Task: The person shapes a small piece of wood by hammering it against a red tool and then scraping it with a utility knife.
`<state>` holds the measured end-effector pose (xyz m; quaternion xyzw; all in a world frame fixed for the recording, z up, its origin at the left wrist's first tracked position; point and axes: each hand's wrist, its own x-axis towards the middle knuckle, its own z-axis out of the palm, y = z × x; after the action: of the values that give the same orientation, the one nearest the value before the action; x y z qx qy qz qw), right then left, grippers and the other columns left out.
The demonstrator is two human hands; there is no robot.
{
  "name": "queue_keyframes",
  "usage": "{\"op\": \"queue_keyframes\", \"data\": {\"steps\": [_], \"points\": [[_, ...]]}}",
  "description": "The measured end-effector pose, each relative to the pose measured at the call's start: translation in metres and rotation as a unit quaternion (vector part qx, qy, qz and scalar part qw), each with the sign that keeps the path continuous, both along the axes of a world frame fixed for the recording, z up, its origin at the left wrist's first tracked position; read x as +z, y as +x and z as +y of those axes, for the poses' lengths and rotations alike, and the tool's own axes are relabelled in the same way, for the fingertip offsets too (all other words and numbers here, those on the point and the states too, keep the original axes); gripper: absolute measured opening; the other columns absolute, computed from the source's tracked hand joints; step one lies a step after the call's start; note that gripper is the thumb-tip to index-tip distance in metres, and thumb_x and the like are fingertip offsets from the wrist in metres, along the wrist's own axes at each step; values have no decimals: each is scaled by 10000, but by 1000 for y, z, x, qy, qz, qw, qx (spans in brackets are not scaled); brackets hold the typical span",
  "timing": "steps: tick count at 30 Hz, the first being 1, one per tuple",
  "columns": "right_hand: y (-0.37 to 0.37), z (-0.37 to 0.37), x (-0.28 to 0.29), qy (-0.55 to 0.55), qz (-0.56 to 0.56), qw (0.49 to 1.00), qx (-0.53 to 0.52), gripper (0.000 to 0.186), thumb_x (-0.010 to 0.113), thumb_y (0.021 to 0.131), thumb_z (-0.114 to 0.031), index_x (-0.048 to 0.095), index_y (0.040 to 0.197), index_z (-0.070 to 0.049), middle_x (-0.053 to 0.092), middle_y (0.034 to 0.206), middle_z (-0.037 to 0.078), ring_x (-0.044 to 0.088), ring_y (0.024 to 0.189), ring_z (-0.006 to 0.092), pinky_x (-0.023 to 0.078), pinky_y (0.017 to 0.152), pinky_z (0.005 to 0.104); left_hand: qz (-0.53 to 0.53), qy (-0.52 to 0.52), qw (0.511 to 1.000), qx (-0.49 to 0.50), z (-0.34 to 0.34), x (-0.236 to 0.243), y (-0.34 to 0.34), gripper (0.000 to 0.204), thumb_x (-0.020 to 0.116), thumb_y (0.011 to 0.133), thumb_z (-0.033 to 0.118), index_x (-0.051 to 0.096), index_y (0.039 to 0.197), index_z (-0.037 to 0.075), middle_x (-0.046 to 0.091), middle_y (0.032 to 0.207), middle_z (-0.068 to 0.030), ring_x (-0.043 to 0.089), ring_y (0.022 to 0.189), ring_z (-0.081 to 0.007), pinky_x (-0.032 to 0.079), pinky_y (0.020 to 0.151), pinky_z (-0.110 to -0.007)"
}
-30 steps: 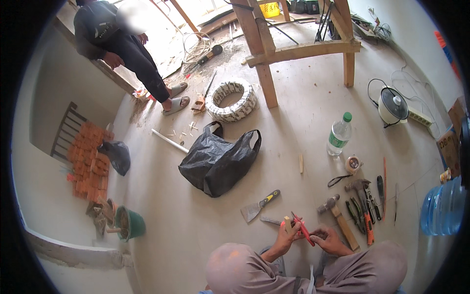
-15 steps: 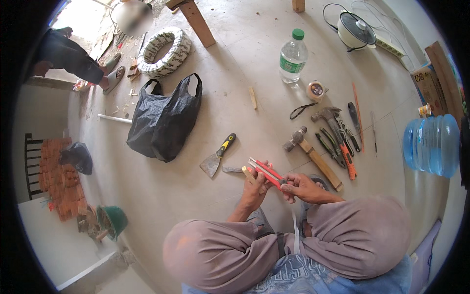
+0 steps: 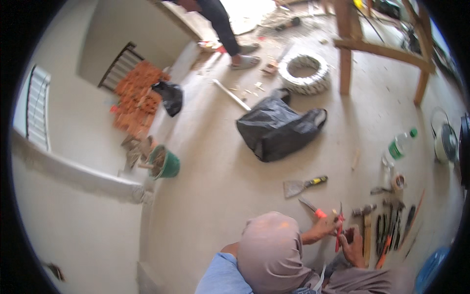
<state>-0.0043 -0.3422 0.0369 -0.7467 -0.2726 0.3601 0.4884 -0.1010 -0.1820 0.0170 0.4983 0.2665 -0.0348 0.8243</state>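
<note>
My left hand (image 3: 322,228) grips a small wood piece (image 3: 334,215) and touches the red-handled cutter (image 3: 339,237), which my right hand (image 3: 353,245) holds at its lower part. Just beyond my hands a metal tool (image 3: 307,205) with orange on it lies on the floor, partly hidden by my left hand. A putty knife (image 3: 293,188) with a black-and-yellow handle lies farther forward. To the right are a wooden-handled hammer (image 3: 366,225), a claw hammer, pliers (image 3: 381,235), a screwdriver (image 3: 410,220) and a tape roll (image 3: 398,182).
A black bag (image 3: 274,130), white tube (image 3: 230,93), wrapped coil (image 3: 303,85), water bottle (image 3: 396,147), wooden frame (image 3: 345,73) and cooker (image 3: 445,142) stand or lie around. At left are a green bucket (image 3: 169,164) and stacked bricks (image 3: 132,98). Another person (image 3: 223,29) stands near the doorway.
The view has swung left, so the scene sits farther right and my hands appear farther right. Both hands still hold the red cutter and wood piece.
</note>
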Motion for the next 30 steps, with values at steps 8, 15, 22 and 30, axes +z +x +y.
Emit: {"op": "queue_keyframes", "data": {"steps": [8,15,22,30], "points": [[0,-4,-17,-77,-45,986,142,275,516,951,-261,564,927,9,606,703,199,601,681,385,467,649,431,24,-65,997,-16,-13,-23,-18,516,589,936,476,483,1242,73,510,1022,-16,539,977,-118,513,877,-332],[-4,-5,5,-24,-86,988,125,392,455,987,-357,584,943,11,625,750,223,616,712,399,461,642,446,47,-88,995,-9,-13,-26,-17,540,581,942,472,488,1276,57,535,1105,-51,555,1031,-148,506,895,-345],[-6,-16,-49,-106,109,980,132,364,459,993,-339,577,956,4,614,807,216,612,772,386,460,689,435,69,-89,994,-12,-9,-18,-26,583,589,936,476,475,1309,43,529,1147,-67,556,1096,-188,478,965,-404],[1,-5,-24,-102,34,987,117,356,480,982,-329,549,912,13,620,829,197,599,756,367,457,690,444,33,-62,998,-4,-7,-21,-16,516,588,957,401,496,1292,20,549,1084,-42,591,1007,-149,525,894,-343]]}}
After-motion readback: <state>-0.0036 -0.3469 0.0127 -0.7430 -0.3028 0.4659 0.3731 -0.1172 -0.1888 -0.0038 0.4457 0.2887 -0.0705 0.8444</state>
